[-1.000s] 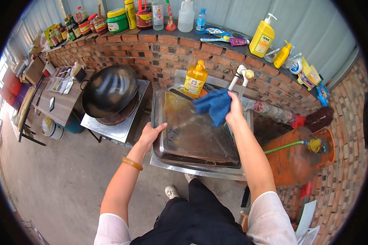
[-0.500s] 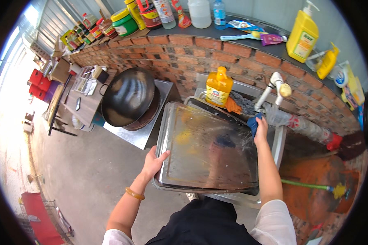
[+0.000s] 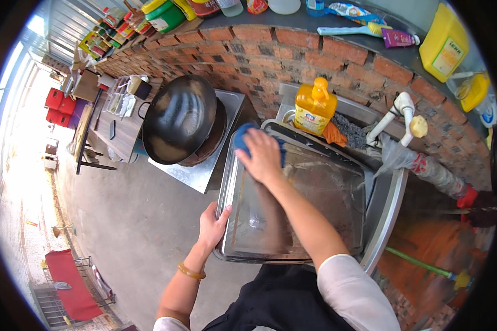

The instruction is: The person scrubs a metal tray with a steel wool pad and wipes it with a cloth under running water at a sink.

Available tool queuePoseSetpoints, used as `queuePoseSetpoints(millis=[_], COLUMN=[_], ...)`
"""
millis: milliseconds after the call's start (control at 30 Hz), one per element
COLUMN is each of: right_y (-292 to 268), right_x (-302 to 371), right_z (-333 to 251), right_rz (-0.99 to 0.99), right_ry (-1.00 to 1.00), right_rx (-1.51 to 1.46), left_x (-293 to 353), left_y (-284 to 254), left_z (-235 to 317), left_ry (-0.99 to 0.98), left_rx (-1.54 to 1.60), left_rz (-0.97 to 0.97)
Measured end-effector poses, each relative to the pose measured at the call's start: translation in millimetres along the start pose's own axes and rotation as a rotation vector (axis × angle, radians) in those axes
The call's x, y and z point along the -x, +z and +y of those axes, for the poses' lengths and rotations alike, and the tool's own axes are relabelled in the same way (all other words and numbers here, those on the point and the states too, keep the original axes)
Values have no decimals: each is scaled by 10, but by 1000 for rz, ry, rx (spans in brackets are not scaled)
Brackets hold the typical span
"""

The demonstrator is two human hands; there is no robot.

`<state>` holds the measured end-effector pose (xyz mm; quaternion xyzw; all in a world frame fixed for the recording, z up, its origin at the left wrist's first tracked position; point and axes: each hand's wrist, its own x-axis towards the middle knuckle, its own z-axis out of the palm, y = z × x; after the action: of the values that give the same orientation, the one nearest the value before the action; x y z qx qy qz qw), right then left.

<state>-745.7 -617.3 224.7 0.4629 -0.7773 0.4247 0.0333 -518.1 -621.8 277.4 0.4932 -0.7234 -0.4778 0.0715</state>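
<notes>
My left hand (image 3: 212, 229) grips the left edge of the metal tray (image 3: 315, 220), thumb over the rim, the other fingers curling round where I can't see their tips, while my right hand (image 3: 262, 154) lies spread over a blue cloth (image 3: 242, 140), pressing it down rather than closing round it, at the tray's far left corner. The tray lies across the sink (image 3: 392, 212), over a second, darker tray (image 3: 292, 132) whose black rim shows along the far side. I'd judge this wiping to be partway: the middle and near part look fairly even and shiny, though reflections make that hard to trust, and brownish smears toward the right and far side suggest there is rubbing left; what lies under the cloth I can't tell. Just beyond the trays stands a yellow pump bottle (image 3: 315, 113), with an orange cloth (image 3: 334, 134) and a grey cloth (image 3: 352, 132) beside it, so a long stroke on that side could knock against them. The white tap (image 3: 406, 107) juts up at the far right, near a plastic-wrapped pipe (image 3: 419, 165). To my left, a black wok (image 3: 179, 121) sits tilted on its stand, near the tray's corner but not touching it, leaving my elbow little spare room there
</notes>
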Motion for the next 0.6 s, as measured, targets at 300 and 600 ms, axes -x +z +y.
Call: queuePoseSetpoints(millis=[300,600], right_y=[-781,-1043], right_x=[2333,1992], right_z=[3450,2867], right_rz=[55,262], right_ry=[723,890], right_rx=[467,-21], left_x=[-43,-230], left_y=[101,222], left_z=[100,106], left_ry=[37,46], left_rx=[94,45], left_rz=[27,26])
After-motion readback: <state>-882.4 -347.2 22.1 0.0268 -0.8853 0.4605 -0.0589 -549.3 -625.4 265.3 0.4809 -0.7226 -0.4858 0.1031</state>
